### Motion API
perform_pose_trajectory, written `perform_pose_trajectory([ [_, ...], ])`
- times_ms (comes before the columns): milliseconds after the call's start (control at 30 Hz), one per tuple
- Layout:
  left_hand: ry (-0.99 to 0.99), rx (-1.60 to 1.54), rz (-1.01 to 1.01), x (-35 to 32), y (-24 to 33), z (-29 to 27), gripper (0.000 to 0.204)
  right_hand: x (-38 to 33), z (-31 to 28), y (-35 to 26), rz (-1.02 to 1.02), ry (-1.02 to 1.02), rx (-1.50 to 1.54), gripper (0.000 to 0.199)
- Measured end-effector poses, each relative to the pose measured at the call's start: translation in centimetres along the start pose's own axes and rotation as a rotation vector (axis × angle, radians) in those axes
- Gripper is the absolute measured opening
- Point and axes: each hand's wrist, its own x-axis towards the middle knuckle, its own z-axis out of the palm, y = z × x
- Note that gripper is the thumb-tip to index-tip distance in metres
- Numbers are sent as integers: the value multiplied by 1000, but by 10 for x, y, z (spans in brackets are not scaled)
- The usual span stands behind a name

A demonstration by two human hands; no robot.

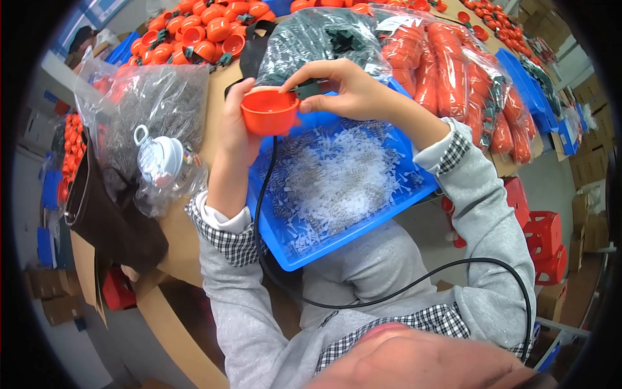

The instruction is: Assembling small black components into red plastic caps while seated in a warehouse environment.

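Above the blue tray [353,248], my left hand [234,126] is closed around a round orange plastic cup [269,117], its open side facing up. My right hand [346,91] pinches a dark green plastic piece [310,91] at the cup's right edge, thumb below and index finger reaching to the rim. Whether the green piece is joined to the cup I cannot tell. Many small white plastic pins [350,162] and fine metal springs [304,185] lie mixed in the tray under both hands.
Clear bags of stacked orange cups [447,71] and of dark green parts [317,42] lie behind the tray. Loose orange cups [201,32] are heaped at the far left. A bag of springs [162,97], a lidded bottle [160,159] and a brown bag [110,214] stand left. A black cable [402,285] crosses my lap.
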Motion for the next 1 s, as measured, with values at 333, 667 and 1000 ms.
perform_pose_trajectory([
  [333,73,122,237,-3,0,4,31,-3,11,3,-201,178,-400,27],
  [667,33,58,305,1,1,-7,28,4,11,8,33,151,-8,31],
  [1000,299,-124,550,-28,2,-20,30,3,-42,42,48,729,737,47],
])
